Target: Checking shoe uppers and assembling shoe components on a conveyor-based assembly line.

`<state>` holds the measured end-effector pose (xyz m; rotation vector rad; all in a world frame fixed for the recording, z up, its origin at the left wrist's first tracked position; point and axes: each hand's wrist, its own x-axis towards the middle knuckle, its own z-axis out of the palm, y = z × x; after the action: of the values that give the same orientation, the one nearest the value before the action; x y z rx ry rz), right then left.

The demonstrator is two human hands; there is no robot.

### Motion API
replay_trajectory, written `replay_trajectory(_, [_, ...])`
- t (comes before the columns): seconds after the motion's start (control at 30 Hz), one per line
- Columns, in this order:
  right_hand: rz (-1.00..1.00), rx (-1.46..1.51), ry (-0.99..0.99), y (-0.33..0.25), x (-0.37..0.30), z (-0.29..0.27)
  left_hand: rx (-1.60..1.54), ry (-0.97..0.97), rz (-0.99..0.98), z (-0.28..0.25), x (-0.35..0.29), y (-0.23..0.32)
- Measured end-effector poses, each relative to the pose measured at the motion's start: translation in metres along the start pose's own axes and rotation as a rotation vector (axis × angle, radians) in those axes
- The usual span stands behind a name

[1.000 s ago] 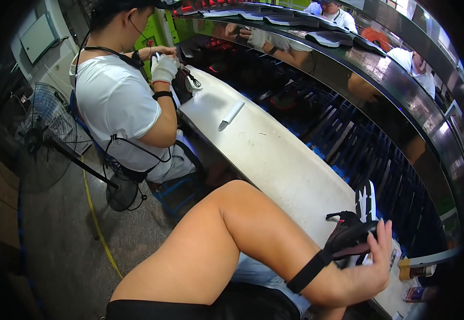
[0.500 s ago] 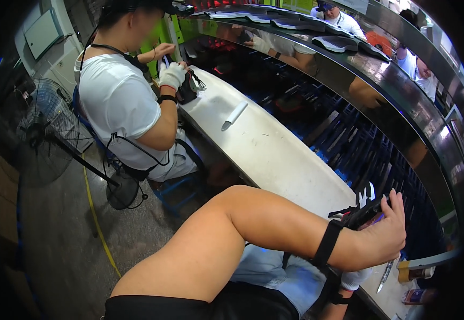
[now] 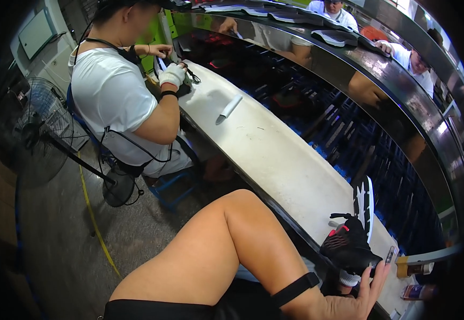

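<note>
A black shoe [image 3: 344,250] with red details is tilted above the bench at lower right. My bare left hand [image 3: 362,290] reaches its near end, with fingertips closed around the edge there. Only the white glove cuff of my right hand [image 3: 349,278] shows below the shoe; its fingers are hidden. A black and white sole [image 3: 368,208] stands on edge just beyond the shoe; I cannot tell whether the two are joined. A slim silver tool [image 3: 390,255] shows beside my left fingertips, and whether they touch it is unclear.
A white bench [image 3: 274,160] runs away to the far left, with a white-handled tool [image 3: 229,110] on it. Tape [image 3: 418,268] and a small jar [image 3: 418,292] sit at right. A co-worker [image 3: 117,90] handles another shoe; a fan [image 3: 32,136] stands behind. A raised shelf [image 3: 370,69] carries grey pieces.
My left hand has come down and nearer to me, and the shoe has turned so that its red details show. More of the sole is in sight. The gloved right hand stays low.
</note>
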<state>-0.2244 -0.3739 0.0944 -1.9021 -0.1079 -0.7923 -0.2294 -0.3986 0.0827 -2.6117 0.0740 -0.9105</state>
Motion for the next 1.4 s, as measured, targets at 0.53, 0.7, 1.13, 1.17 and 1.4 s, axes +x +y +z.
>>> replay_trajectory(0.53, [0.118,0.729,0.118,-0.014,0.025,0.017,-0.077,0.137,0.197,0.004,0.012,-0.054])
replay_trajectory(0.7, [-0.602,-0.250,-0.082,0.062,0.036,-0.002,-0.221,0.198,0.169,0.005,0.014,-0.055])
replay_trajectory(1.13, [-0.044,0.646,-0.168,0.200,0.080,-0.064,-0.333,0.221,0.066,-0.014,-0.010,-0.098])
replay_trajectory(1.17, [-0.046,0.648,-0.174,0.200,0.080,-0.060,-0.382,0.229,0.078,-0.014,-0.011,-0.102])
replay_trajectory(1.4, [0.002,0.747,-0.298,0.203,0.086,-0.065,-0.899,0.413,-0.046,0.012,-0.026,-0.120])
